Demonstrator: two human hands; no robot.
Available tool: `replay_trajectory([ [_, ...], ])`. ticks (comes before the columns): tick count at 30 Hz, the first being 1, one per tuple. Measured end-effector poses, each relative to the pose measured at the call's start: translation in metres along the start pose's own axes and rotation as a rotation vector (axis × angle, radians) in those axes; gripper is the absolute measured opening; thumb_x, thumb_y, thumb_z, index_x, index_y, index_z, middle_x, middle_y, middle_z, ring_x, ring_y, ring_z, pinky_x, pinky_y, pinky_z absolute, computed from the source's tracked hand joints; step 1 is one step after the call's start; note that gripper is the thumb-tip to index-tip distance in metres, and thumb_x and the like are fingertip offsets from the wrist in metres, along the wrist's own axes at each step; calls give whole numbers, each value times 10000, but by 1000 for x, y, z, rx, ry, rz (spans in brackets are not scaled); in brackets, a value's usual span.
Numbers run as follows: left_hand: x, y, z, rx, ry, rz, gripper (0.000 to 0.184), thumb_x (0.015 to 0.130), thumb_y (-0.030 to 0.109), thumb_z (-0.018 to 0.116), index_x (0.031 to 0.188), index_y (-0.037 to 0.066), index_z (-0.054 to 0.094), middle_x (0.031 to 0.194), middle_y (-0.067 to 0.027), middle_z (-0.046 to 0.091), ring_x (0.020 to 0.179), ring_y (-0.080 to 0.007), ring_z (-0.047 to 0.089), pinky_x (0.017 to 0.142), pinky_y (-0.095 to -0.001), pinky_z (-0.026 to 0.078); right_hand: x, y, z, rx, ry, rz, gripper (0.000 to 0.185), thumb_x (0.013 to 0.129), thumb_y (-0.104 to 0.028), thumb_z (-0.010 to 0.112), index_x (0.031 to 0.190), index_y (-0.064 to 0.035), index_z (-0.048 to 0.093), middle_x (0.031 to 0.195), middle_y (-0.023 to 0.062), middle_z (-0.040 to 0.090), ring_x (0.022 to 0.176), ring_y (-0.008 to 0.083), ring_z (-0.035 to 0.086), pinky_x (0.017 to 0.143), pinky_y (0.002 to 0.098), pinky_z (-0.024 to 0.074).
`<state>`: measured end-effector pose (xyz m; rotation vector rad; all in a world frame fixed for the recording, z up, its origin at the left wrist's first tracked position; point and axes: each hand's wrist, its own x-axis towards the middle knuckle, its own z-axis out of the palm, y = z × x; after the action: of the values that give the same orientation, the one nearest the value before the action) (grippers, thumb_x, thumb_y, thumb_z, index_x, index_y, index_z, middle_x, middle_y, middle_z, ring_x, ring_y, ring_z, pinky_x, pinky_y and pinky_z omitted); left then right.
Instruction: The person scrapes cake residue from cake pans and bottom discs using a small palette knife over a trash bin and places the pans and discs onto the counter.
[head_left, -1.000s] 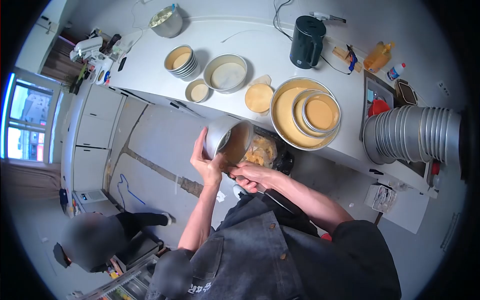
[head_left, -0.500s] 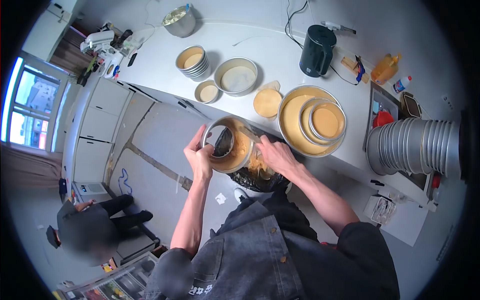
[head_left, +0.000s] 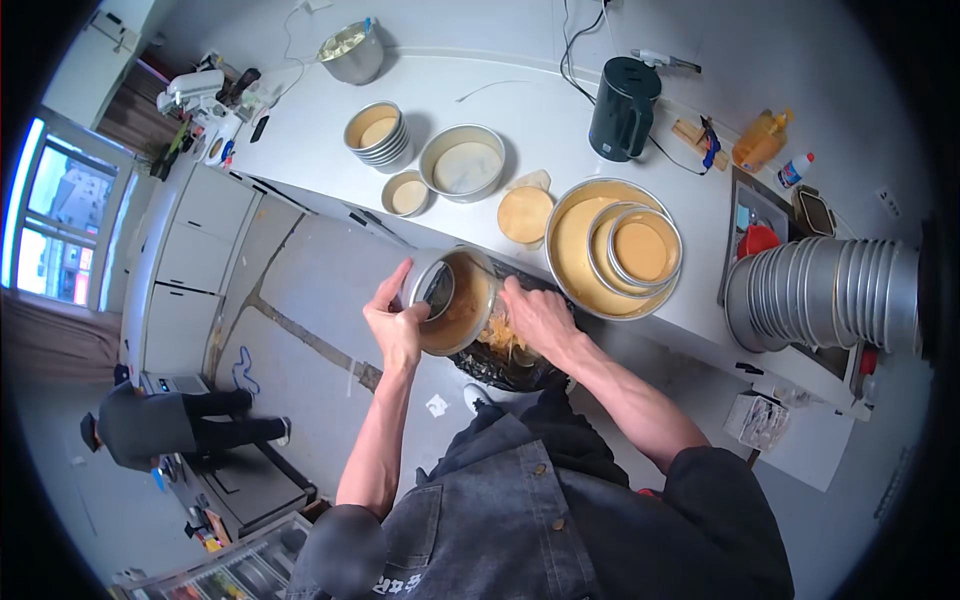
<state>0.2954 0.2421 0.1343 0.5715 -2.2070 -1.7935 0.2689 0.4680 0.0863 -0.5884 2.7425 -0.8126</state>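
Note:
Over a black bin bag [head_left: 505, 372], my left hand [head_left: 397, 325] grips the rim of a round metal cake pan [head_left: 463, 322], tipped on its side. Brown crumbs cling inside the pan, and a round opening shows in its base. My right hand [head_left: 540, 318] is closed at the pan's right rim around a narrow scraper, most of which is hidden by the fingers and the rim. Yellow-brown cake scraps [head_left: 497, 335] lie in the bag below. Nearest on the counter is a flat round cake piece [head_left: 525, 214] on paper.
A large pan [head_left: 565, 285] with smaller filled pans nested in it stands on the counter [head_left: 400, 225]. Farther back are stacked small pans [head_left: 378, 140], a wide pan [head_left: 462, 163] and a dark kettle [head_left: 625, 110]. Piled pans [head_left: 800, 295] stand right. A co-worker [head_left: 150, 425] bends lower left.
My right hand has drawn slightly left and the scraper shows less inside the pan. The pan has turned a little in my left hand. The co-worker has shifted position.

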Motion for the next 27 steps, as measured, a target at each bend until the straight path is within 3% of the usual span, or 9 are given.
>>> replay_trajectory([
  [3, -6, 7, 7, 23, -5, 36, 718, 578, -26, 601, 1287, 2, 707, 1112, -91, 693, 1011, -205, 627, 967, -285, 454, -12, -7, 19, 361, -96, -308, 252, 987, -211, 594, 1096, 15, 572, 719, 267, 678, 720, 437, 715, 601, 505, 581],
  [4, -7, 2, 6, 42, 23, 71, 717, 575, -23, 604, 1283, 2, 711, 1079, -78, 690, 982, -196, 626, 937, -279, 460, -11, -13, 12, 448, -382, -66, 272, 997, -210, 582, 1085, 46, 564, 676, 248, 669, 684, 450, 703, 609, 524, 575],
  [5, -8, -4, 6, 61, 51, 104, 715, 571, -20, 608, 1278, 3, 714, 1045, -64, 687, 952, -188, 624, 908, -272, 467, -7, -7, 14, 446, -385, -68, 272, 997, -210, 582, 1085, 46, 564, 676, 248, 669, 684, 450, 703, 609, 524, 575],
  [8, -4, -14, -6, 18, 74, -38, 711, 569, -19, 597, 1270, -8, 716, 986, -53, 669, 831, -165, 602, 793, -266, 471, -1, 9, 11, 81, 53, 4, 269, 1000, -213, 583, 1101, 36, 572, 665, 258, 659, 656, 433, 699, 590, 518, 565],
  [11, -2, -6, -4, -91, 91, -55, 711, 565, -30, 579, 1261, -16, 721, 936, -52, 647, 720, -129, 550, 665, -244, 433, -5, 11, 11, 93, 39, -56, 262, 1001, -208, 586, 1120, 25, 572, 672, 250, 661, 661, 425, 699, 566, 511, 554],
  [13, 2, -3, -1, -121, 113, -63, 708, 573, -35, 561, 1264, -25, 715, 957, -75, 656, 694, -120, 533, 627, -236, 410, -16, 0, 8, 278, -222, 15, 225, 1004, -215, 573, 1080, -5, 600, 853, 254, 680, 679, 468, 658, 581, 511, 536],
  [15, 5, -5, 2, -153, 138, -73, 706, 581, -40, 543, 1267, -35, 710, 979, -98, 664, 668, -110, 516, 588, -229, 387, -20, 9, 36, 303, 109, -324, 233, 1003, -215, 565, 1033, 11, 613, 868, 221, 696, 723, 485, 658, 641, 519, 530],
  [21, 14, -33, -10, -548, 154, -289, 685, 626, -50, 460, 1282, -96, 649, 1040, -159, 663, 609, -110, 454, 516, -242, 345, -6, 22, 25, 514, 152, 14, 257, 1009, -228, 552, 974, 20, 610, 831, 252, 680, 839, 475, 665, 716, 522, 514],
  [27, 16, -41, -6, -568, 233, -267, 605, 631, -36, 466, 1200, -92, 663, 1045, -160, 663, 613, -107, 441, 527, -242, 353, -24, 14, 49, 405, 107, -271, 220, 1013, -199, 552, 999, 14, 606, 872, 262, 698, 836, 469, 677, 703, 522, 510],
])
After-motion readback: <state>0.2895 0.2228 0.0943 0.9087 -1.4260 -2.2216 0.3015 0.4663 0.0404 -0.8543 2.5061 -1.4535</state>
